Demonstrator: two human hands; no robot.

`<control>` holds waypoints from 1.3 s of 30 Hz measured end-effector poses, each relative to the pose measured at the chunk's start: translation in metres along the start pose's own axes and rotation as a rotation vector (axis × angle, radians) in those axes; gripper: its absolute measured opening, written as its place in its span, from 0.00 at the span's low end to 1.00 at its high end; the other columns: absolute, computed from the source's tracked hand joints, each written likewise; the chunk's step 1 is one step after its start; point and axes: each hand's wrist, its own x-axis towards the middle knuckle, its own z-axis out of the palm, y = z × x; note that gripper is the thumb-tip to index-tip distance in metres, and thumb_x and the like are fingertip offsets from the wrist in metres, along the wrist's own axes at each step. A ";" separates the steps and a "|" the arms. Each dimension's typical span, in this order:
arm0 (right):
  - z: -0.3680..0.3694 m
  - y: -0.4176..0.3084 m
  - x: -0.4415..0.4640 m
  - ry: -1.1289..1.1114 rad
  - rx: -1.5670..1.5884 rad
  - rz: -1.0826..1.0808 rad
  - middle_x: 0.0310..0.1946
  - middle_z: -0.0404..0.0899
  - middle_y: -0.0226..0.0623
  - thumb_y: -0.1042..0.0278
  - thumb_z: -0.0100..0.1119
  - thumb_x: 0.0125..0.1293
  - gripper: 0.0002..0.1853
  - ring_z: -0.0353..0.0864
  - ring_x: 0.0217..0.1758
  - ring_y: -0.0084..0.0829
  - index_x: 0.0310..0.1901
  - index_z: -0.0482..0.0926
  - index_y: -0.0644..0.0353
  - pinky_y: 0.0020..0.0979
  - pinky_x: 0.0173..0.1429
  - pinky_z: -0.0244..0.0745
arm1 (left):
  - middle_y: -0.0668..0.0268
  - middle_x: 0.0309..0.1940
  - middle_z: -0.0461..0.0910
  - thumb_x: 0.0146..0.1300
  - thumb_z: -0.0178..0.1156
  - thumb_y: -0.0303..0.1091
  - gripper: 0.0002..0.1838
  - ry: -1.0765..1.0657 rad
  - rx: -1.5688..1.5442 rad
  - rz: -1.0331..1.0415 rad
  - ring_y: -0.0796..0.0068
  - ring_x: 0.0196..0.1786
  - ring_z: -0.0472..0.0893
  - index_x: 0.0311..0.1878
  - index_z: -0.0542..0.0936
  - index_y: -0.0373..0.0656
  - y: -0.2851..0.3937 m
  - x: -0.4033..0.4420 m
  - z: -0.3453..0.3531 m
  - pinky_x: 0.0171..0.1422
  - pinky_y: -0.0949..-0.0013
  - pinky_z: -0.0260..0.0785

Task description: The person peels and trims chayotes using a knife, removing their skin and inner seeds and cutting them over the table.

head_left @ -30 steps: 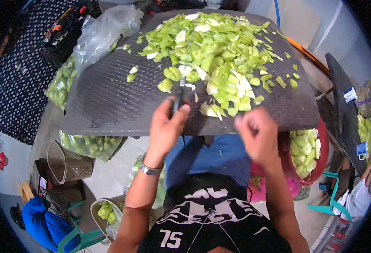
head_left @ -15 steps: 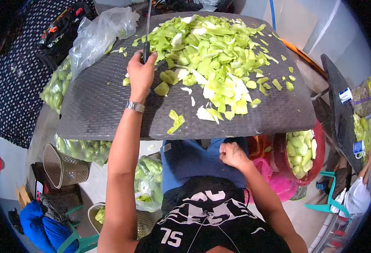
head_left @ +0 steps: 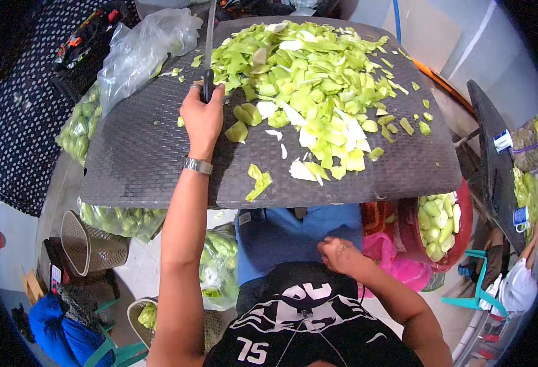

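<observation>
My left hand (head_left: pixel 203 110), with a metal watch on its wrist, is wrapped round the black handle of a knife (head_left: pixel 209 52) at the left part of the woven dark table (head_left: pixel 153 153). The blade points away from me, its far end cut off by the top of the view. Just right of this hand lies a broad pile of pale green vegetable peels and slices (head_left: pixel 318 79), with loose pieces along its near side. Over my lap, against the blue shorts (head_left: pixel 275 238), rests my right hand (head_left: pixel 340 254). Its fingers are curled in, and no object shows in them.
A red tub (head_left: pixel 462 244) of peeled green vegetables (head_left: pixel 437 223) stands below the table's right side. Clear bags of green vegetables (head_left: pixel 79 131) hang or lie at the left. A beige basket (head_left: pixel 94 244) sits on the floor. Another person (head_left: pixel 520 281) is at far right.
My right hand has drawn back slightly toward my body along the lap. My left hand and the knife have shifted slightly left and nearer. The pile looks much the same.
</observation>
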 end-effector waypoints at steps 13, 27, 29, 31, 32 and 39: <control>-0.146 -0.057 -0.010 -0.013 0.354 -0.146 0.33 0.88 0.44 0.75 0.71 0.58 0.05 0.89 0.35 0.44 0.35 0.85 0.61 0.41 0.46 0.84 | 0.60 0.22 0.80 0.62 0.71 0.43 0.20 -0.002 -0.014 0.030 0.71 0.26 0.77 0.43 0.84 0.32 -0.006 -0.001 0.002 0.37 0.61 0.72; -0.179 -0.035 -0.021 1.075 0.153 0.263 0.38 0.86 0.41 0.77 0.75 0.58 0.12 0.88 0.39 0.39 0.44 0.86 0.61 0.35 0.46 0.82 | 0.70 0.22 0.81 0.65 0.72 0.44 0.17 -0.029 -0.026 -0.023 0.82 0.24 0.75 0.42 0.85 0.38 -0.008 -0.001 0.004 0.30 0.69 0.67; -0.171 -0.027 -0.031 1.012 0.095 0.297 0.38 0.84 0.41 0.77 0.75 0.57 0.14 0.87 0.38 0.40 0.45 0.85 0.60 0.34 0.46 0.82 | 0.70 0.22 0.81 0.65 0.72 0.44 0.17 -0.035 -0.024 -0.015 0.82 0.25 0.76 0.42 0.85 0.38 -0.010 0.000 0.004 0.30 0.69 0.68; -0.160 -0.019 -0.039 0.945 0.017 0.246 0.39 0.83 0.41 0.78 0.75 0.56 0.16 0.86 0.38 0.40 0.47 0.85 0.60 0.34 0.46 0.82 | 0.69 0.22 0.82 0.65 0.72 0.45 0.17 -0.055 -0.010 -0.012 0.82 0.25 0.76 0.43 0.86 0.38 -0.012 0.001 0.005 0.31 0.69 0.68; -0.157 -0.015 -0.041 0.935 0.052 0.257 0.39 0.83 0.41 0.78 0.75 0.55 0.16 0.86 0.38 0.40 0.46 0.85 0.60 0.34 0.46 0.82 | 0.69 0.22 0.82 0.65 0.72 0.45 0.17 -0.057 -0.006 -0.009 0.82 0.25 0.76 0.43 0.86 0.38 -0.012 0.001 0.006 0.31 0.68 0.68; -0.166 -0.024 -0.043 0.997 0.255 0.177 0.34 0.83 0.39 0.81 0.71 0.56 0.07 0.86 0.36 0.36 0.38 0.87 0.62 0.32 0.43 0.82 | 0.63 0.23 0.82 0.63 0.72 0.43 0.19 -0.045 -0.017 -0.013 0.75 0.26 0.78 0.43 0.86 0.34 -0.005 0.000 0.003 0.35 0.64 0.71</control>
